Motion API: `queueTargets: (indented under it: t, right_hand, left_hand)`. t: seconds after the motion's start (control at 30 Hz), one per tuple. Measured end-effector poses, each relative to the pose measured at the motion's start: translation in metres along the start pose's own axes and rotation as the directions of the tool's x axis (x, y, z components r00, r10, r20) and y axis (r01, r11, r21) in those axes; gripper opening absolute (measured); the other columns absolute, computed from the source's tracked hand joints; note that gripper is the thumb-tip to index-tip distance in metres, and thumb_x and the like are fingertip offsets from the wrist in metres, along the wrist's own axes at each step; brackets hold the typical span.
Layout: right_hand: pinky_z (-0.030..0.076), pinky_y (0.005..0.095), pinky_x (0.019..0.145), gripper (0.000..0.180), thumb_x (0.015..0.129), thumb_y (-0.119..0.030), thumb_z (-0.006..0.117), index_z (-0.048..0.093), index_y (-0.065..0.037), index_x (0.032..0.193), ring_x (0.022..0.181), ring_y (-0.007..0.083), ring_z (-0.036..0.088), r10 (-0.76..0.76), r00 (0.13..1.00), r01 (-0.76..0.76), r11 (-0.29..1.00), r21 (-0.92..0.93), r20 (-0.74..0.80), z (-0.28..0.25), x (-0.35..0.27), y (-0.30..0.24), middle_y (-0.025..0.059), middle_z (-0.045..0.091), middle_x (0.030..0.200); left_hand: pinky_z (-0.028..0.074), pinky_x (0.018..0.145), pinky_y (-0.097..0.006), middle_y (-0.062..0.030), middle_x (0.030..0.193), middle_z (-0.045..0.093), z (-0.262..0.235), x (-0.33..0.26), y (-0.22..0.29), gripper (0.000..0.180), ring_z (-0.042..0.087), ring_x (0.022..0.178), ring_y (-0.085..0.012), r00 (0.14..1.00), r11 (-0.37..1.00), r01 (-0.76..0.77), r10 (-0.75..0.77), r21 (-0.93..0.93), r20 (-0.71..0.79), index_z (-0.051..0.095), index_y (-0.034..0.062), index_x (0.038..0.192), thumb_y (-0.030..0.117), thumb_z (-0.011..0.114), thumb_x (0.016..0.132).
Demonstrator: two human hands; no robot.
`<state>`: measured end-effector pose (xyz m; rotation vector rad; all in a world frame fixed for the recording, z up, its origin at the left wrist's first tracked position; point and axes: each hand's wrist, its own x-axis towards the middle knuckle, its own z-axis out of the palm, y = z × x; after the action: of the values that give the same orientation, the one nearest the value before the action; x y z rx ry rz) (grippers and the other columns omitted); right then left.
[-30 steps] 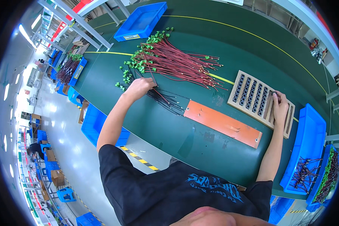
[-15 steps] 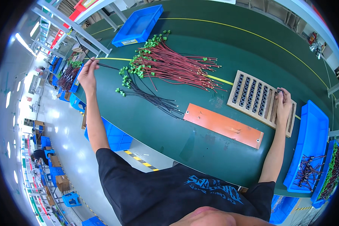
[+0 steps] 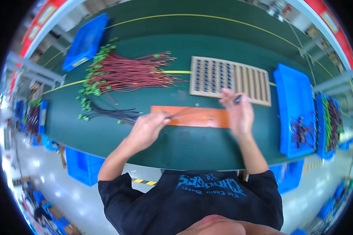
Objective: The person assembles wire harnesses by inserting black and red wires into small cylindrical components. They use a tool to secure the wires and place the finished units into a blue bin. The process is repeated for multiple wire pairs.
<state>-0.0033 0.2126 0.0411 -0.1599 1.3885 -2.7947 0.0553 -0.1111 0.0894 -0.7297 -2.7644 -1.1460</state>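
My left hand (image 3: 148, 127) is closed over the left end of an orange board (image 3: 202, 119), gripping a thin black wire (image 3: 181, 112) that runs out to the right, blurred. Beyond the board's right end, my right hand (image 3: 239, 113) pinches a small black cylindrical part (image 3: 237, 99) between thumb and fingers; its other fingers are spread. Just behind that hand lies a slotted wooden tray (image 3: 252, 80), with rows of small black round parts (image 3: 213, 76) in its left half. Black wires with green connectors (image 3: 113, 114) lie left of my left hand.
A large pile of red wires (image 3: 133, 72) with green connectors lies farther back. One blue bin (image 3: 86, 41) stands at the far left. Another blue bin (image 3: 296, 94) on the right holds dark wire pieces; beside it, a blue tray holds green-ended wires (image 3: 331, 125).
My left hand has come from the far left to the board with the black wire. My right hand has moved off the wooden tray toward it with the small part. The view has turned.
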Motion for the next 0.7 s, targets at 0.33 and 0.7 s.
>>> queueTargets:
  t: [0.33,0.7]
  right_hand:
    - [0.053,0.0492,0.1,0.032,0.116,-0.035,0.034,0.053,-0.01,0.121,0.104,0.0342,0.068,0.064,0.996,-0.041,0.945,0.325,-0.06,-0.015,-0.053,-0.007,0.018,0.068,0.105]
    - [0.04,0.0288,0.061,0.029,0.116,-0.033,0.04,0.05,-0.008,0.125,0.067,0.0148,0.05,0.045,0.995,-0.03,0.986,0.166,-0.084,-0.009,-0.053,-0.005,0.013,0.062,0.086]
  left_hand:
    - [0.057,0.083,-0.044,-0.0172,0.106,0.075,0.068,0.008,0.013,0.025,0.072,0.094,-0.039,0.95,0.992,0.114,-0.092,-0.059,0.297,0.07,-0.0019,0.117,0.017,0.056,0.107]
    - [0.055,0.085,-0.046,-0.0201,0.109,0.072,0.064,0.01,0.02,0.03,0.069,0.095,-0.0377,0.926,0.979,0.163,-0.107,-0.127,0.361,0.068,0.0003,0.128,0.018,0.056,0.107]
